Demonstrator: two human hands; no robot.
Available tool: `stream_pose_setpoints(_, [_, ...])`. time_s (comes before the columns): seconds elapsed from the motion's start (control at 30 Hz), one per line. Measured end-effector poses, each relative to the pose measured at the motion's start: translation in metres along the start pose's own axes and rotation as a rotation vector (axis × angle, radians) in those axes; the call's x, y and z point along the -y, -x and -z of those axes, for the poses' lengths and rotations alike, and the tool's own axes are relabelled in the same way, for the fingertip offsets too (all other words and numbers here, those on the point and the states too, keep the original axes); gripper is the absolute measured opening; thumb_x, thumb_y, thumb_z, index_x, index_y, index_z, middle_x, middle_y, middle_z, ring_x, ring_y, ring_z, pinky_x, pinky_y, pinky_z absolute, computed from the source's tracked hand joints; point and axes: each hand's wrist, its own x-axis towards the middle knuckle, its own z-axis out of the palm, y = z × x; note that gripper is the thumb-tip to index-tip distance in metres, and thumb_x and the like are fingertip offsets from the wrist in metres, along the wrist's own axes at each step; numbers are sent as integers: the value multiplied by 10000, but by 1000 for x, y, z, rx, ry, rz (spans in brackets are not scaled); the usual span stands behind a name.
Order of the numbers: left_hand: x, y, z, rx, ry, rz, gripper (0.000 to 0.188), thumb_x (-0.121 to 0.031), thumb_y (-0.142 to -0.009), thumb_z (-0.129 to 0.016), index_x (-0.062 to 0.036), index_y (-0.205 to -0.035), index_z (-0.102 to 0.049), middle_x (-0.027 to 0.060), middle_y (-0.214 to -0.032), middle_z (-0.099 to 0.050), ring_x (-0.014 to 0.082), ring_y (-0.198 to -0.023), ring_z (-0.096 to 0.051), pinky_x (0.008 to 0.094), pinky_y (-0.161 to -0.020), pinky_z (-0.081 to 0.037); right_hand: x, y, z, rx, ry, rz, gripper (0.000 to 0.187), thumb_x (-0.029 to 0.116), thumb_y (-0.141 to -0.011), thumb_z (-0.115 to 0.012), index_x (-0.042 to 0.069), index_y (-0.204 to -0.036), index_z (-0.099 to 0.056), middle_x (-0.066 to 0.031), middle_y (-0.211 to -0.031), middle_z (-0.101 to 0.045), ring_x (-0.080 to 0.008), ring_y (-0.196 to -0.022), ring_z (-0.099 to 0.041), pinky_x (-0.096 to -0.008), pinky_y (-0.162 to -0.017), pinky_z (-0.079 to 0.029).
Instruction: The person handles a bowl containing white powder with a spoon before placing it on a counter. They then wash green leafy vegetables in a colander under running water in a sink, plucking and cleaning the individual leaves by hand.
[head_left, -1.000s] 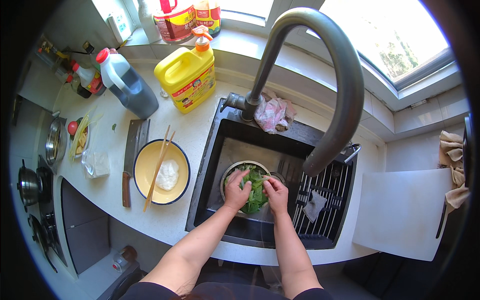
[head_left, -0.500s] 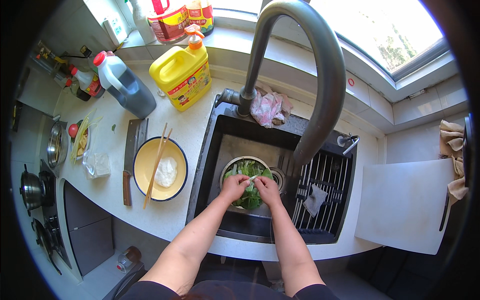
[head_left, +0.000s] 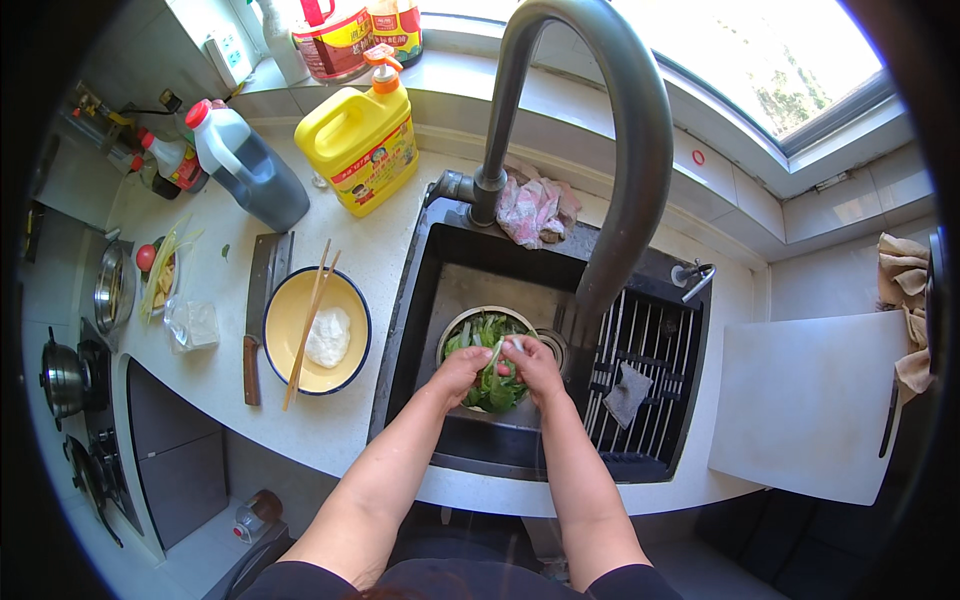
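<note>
Apparently picking through leafy greens inside the bowl, pinching a pale stem above it with nearly closed fingertips of left hand and right hand; next, calling for light, steady control

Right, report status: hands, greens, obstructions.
Left hand and right hand close together, pinching greens. More greens in round bowl, inside sink. Faucet spout to the right, not blocking hands.

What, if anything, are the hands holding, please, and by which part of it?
The left hand and right hand pinch a leafy green, apparently by its pale stalk; the exact contact is partly hidden.
</note>
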Motion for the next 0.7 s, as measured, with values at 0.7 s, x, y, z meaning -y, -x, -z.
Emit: stream_pose_setpoints(0.7, [4,-10,3,-256,-675,-99,131,-120,-785,-602,-9,-845,-638,43,-697,-607,101,-625,-540,248,-567,-438,-17,0,12,-97,805,362,188,195,-791,-528,18,-769,-590,-163,-800,-567,-318,-769,-553,-377,-681,-432])
